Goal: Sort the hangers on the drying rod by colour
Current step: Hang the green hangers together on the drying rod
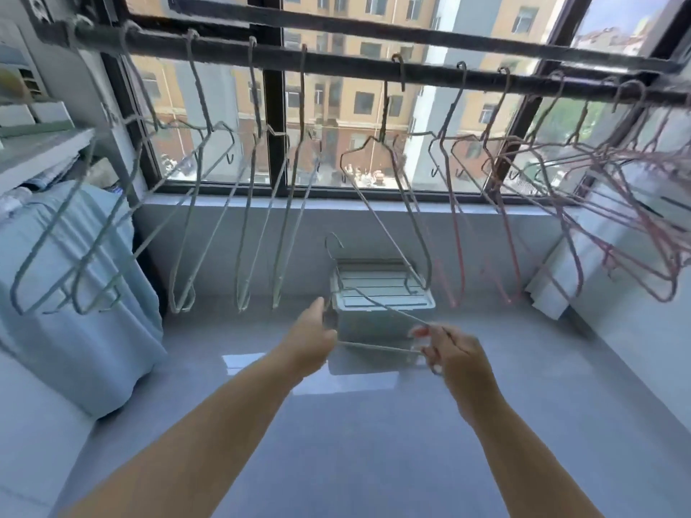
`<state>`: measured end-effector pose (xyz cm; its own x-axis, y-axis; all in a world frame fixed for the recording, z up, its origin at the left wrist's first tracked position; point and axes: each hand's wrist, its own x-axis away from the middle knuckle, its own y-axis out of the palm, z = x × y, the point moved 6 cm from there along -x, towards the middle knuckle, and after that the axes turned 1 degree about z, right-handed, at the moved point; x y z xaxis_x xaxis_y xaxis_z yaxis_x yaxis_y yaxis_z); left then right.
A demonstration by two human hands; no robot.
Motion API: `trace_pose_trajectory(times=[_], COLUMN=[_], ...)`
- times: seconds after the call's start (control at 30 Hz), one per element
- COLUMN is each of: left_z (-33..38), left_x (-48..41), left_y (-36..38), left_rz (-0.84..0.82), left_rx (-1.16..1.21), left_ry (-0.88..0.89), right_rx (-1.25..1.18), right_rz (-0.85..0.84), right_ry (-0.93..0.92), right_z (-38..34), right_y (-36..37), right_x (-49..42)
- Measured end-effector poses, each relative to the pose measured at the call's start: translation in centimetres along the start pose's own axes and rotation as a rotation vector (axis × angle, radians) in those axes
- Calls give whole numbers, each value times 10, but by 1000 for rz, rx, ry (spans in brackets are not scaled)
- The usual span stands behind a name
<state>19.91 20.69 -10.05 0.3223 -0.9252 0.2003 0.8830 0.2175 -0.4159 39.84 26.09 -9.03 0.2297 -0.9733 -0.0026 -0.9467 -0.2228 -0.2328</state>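
Hands (312, 332) (454, 353) on thin wire hanger (377, 346)

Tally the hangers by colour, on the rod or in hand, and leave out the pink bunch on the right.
Green hangers on the rod: 2
Grey hangers on the rod: 4
Grey hanger held between left hand and right hand: 1
Total: 7

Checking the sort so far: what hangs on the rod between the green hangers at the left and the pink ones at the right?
The head view shows grey hangers along the drying rod between the green hangers and the pink hangers.
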Motion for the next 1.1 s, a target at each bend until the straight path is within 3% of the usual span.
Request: trace_pose_trajectory(times=[0.1,0.2,0.33,0.47,0.57,0.77,0.97,1.1], left_z=[-19,-20,-28,-39,-45,-47,-35,-28], left_x=[-9,-11,2,16,24,29,24,25], left_y=[-7,-20,-29,-40,-40,-28,-21,-8], left_rz=[32,33,-161,-154,-104,23,281,362], left_rx=[-181,-323,-76,89,92,6,162,286], left_ry=[-54,70,165,141,120,114,117,106], right_rx=[-184,-339,-386,-108,167,270,264,360], right_rz=[-54,-162,-148,123,173,-247,-696,-805], right_ry=[43,54,81,156,145,-82,-145,-190], right_z=[8,11,24,55,66,45,18,17], right_y=[-49,-80,-95,-95,-76,8,63,84], right_x=[10,21,16,-2,-3,49,126,153])
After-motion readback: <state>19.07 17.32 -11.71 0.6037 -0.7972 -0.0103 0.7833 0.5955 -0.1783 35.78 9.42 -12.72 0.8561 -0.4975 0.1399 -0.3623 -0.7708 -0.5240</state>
